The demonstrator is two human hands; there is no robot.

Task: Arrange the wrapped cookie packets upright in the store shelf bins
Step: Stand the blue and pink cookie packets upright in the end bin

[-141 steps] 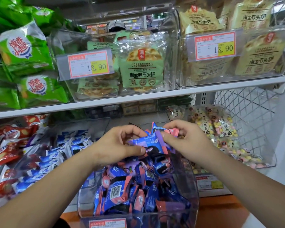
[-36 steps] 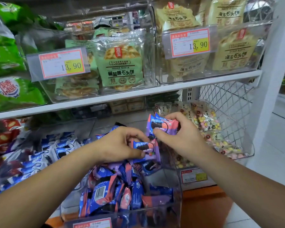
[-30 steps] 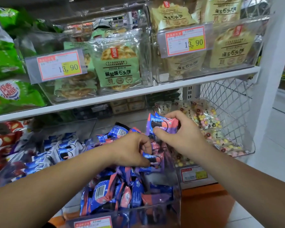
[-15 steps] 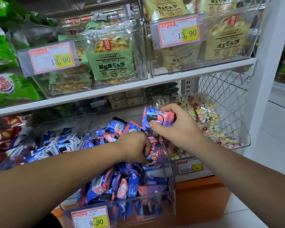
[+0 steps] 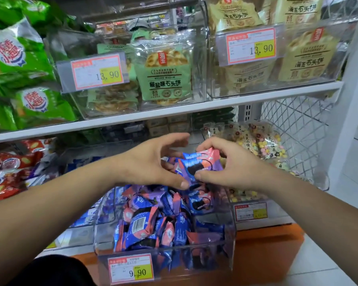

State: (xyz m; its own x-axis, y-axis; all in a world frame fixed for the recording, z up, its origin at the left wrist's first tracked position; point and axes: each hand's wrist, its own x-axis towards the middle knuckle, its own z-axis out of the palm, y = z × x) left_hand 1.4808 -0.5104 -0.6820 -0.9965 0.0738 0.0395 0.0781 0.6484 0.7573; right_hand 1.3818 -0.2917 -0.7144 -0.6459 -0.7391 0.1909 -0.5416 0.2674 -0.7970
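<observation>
- Directly above both grips, the white shelf board (image 5: 174, 112) is seen. It is flat and hard-edged, and rigid clear boxes of large biscuit bags are carried on it.
- Below the grips, the clear bin (image 5: 230, 234) is shown as a stiff, see-through box with a paper price label (image 5: 130, 269) fixed to its front wall. Loose packets (image 5: 153, 219) are heaped in it at all angles, so most of the arranging is judged undone.
- Half a second ago the left hand (image 5: 147, 162) was sunk in that heap. It has now been lifted out and is held wide, fingers spread, with nothing enclosed. Only the thumb tip is laid against the lower corner of what the right grip carries.
- The right hand (image 5: 234, 168) is closed in a pinch, fingers on top and thumb beneath, on two packets (image 5: 198, 164) stacked face to face and held above the rear of the bin.
- These packets are small pillow shapes of glossy, crinkly film in blue, pink and purple, with crimped ends. Slipping is judged likely unless they are squared up before being stood on edge.
</observation>
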